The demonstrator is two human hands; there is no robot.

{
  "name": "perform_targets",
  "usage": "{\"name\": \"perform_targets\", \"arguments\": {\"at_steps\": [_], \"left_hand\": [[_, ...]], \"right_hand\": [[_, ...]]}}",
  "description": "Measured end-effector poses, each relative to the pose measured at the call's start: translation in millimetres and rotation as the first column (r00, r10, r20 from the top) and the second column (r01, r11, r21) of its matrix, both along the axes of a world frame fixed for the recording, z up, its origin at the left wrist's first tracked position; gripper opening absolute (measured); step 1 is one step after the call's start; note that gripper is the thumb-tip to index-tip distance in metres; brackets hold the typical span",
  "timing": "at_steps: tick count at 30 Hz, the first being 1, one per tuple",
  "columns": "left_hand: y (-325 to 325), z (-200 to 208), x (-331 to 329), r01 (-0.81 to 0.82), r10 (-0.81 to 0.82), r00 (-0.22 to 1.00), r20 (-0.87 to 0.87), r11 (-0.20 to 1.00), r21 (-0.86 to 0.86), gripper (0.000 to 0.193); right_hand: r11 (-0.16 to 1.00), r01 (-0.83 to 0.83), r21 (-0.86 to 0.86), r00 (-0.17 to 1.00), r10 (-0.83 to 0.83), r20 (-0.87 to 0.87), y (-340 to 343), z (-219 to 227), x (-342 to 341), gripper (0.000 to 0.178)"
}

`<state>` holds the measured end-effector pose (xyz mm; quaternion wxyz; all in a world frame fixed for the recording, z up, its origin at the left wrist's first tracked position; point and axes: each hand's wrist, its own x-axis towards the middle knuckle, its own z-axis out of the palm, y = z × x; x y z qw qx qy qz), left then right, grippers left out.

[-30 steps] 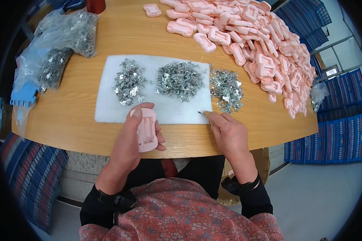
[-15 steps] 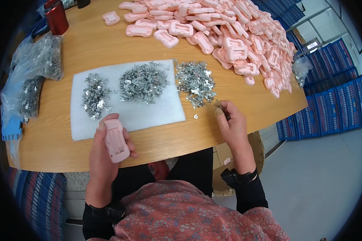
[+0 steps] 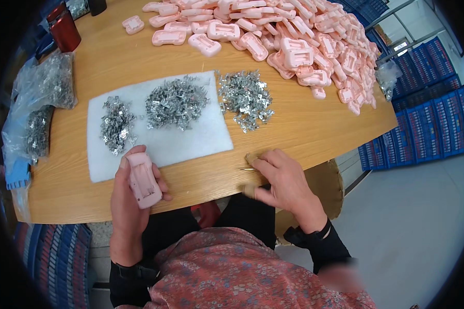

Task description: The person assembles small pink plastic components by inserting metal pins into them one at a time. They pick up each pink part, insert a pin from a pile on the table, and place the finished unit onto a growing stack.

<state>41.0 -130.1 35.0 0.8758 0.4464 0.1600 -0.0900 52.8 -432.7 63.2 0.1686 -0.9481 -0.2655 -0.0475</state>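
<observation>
My left hand (image 3: 126,206) grips a pink plastic battery-compartment shell (image 3: 143,177), its hollow side facing up. Small dark or metallic spots show at the shell's lower end. Over the table's near edge, my right hand (image 3: 281,183) has its thumb and forefinger spread, with tan covers on both tips. A thin metal tool tip (image 3: 247,169) shows just beneath the forefinger; whether the curled fingers hold it is hidden. Ahead of both hands lies a white foam sheet (image 3: 191,149) bearing a small pile (image 3: 117,126) and a larger pile (image 3: 175,103) of metal contact pieces.
Another pile of metal contacts (image 3: 246,100) lies right of the sheet. A large heap of pink shells (image 3: 299,54) covers the far right. Plastic bags of metal parts (image 3: 56,80) and a red bottle (image 3: 65,31) stand left. Below the right edge sits a cardboard box (image 3: 332,193).
My right hand has moved left and nearer from beside the right-hand pile, and its thumb and forefinger have parted. The left hand still holds the shell, now tilted slightly.
</observation>
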Motion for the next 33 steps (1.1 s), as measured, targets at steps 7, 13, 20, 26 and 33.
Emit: {"name": "perform_targets", "arguments": {"at_steps": [7,13,20,26,33], "left_hand": [[7.0,-1.8,-2.9,0.028,-0.027,1.000,0.014,0.999,-0.028,0.052],[24.8,-2.0,-22.7,-0.011,0.013,0.999,0.047,0.998,-0.059,0.054],[51.0,2.1,-30.2,-0.102,0.105,0.994,0.038,0.993,-0.067,0.052],[66.0,-5.4,-30.4,-0.112,0.120,0.991,0.054,0.985,-0.128,0.052],[68.6,-4.5,-26.2,-0.084,0.096,0.993,0.073,0.986,-0.147,0.054]], "right_hand": [[0.964,-0.240,0.113,0.966,0.227,0.120,12.2,-31.9,-40.2,0.028],[0.895,0.019,0.445,0.984,0.063,-0.167,93.9,12.3,3.3,0.012],[0.935,-0.079,0.347,0.961,0.163,-0.221,164.3,-5.7,76.3,0.016],[0.935,0.045,0.353,0.943,0.077,-0.323,159.5,-2.9,78.3,0.020],[0.960,-0.157,0.231,0.966,0.198,-0.166,196.9,-8.4,86.3,0.022]]}}
